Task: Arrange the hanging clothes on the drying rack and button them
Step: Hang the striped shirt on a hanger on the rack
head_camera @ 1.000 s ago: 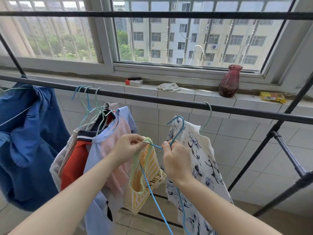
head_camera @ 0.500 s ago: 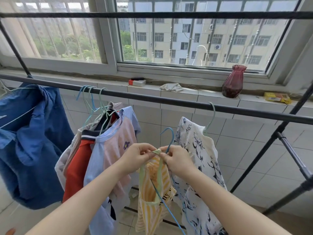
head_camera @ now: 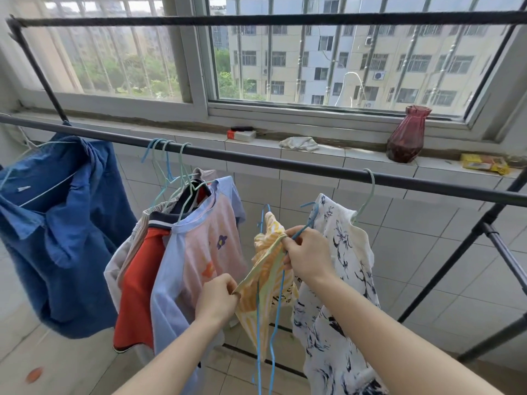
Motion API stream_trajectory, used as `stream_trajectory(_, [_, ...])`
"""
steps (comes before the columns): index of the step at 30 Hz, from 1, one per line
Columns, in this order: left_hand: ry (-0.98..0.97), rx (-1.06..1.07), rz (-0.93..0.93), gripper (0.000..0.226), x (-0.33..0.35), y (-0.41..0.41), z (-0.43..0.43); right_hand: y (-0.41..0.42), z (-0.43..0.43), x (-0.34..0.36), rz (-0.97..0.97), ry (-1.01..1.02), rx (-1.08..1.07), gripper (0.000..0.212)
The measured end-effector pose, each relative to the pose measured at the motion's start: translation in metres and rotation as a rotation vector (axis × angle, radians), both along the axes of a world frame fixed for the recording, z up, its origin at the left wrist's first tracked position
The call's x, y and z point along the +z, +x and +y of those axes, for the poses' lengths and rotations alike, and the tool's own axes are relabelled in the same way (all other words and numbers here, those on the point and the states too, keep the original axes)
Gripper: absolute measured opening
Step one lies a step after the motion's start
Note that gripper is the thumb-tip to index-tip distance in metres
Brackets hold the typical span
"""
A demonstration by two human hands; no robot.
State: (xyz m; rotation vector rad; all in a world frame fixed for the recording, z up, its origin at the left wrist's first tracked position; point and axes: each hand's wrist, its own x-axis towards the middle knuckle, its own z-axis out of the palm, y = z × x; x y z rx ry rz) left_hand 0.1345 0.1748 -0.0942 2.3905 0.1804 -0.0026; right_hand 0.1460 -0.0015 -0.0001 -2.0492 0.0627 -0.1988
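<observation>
Head view, the only one I have. Both hands are on the yellow top point(head_camera: 258, 305), which hangs in the air below the rail point(head_camera: 285, 165), between the pink tee point(head_camera: 211, 238) and the floral shirt point(head_camera: 342, 252). My right hand point(head_camera: 308, 258) is pinched tight on the top's upper edge, with the wire of the blue hanger point(head_camera: 310, 219) caught in the same grip. My left hand point(head_camera: 218, 299) is lower down, fingers curled and gripping an edge of the fabric, pulling it taut on a slant.

The hanger's hook sits under the rail, not on it, and its long wire trails down past the cloth. So I read this as the dressing step: getting the top seated on its hanger before it goes up.

The fabric is bunched at the neck, and I can't tell whether the wire shoulders are inside it. The next move calls for spreading that opening with the left hand while the right steers the wire through. Then comes a lift to hook it over the bare stretch of rail between the tee's hangers and the floral shirt's.

The fabric is thin and limp, so it could slide off a slick wire if I let the tension go. I can't make out any buttons on this top from here.
</observation>
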Motion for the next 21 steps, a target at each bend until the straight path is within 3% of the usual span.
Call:
stream_trajectory(5, [-0.067,-0.024,-0.022,0.024,-0.017,-0.023,-0.002,0.012,0.003,0.003,-0.035,0.079,-0.095,0.02])
stream_trajectory(9, [-0.193,-0.104,-0.15,0.02,-0.023,-0.044,-0.001,0.02,0.012,0.001,-0.043,0.067,-0.127,0.027])
stream_trajectory(12, [-0.186,-0.104,-0.23,0.032,-0.031,-0.06,0.007,0.025,0.019,-0.003,-0.017,0.057,-0.103,0.015])
stream_trajectory(16, [-0.114,-0.3,-0.292,0.028,-0.036,-0.071,0.017,0.033,0.028,-0.006,0.011,0.057,-0.089,0.012])
stream_trajectory(21, [-0.122,-0.303,-0.235,0.032,-0.035,-0.068,0.028,0.039,0.038,-0.004,0.023,0.061,-0.07,0.012])
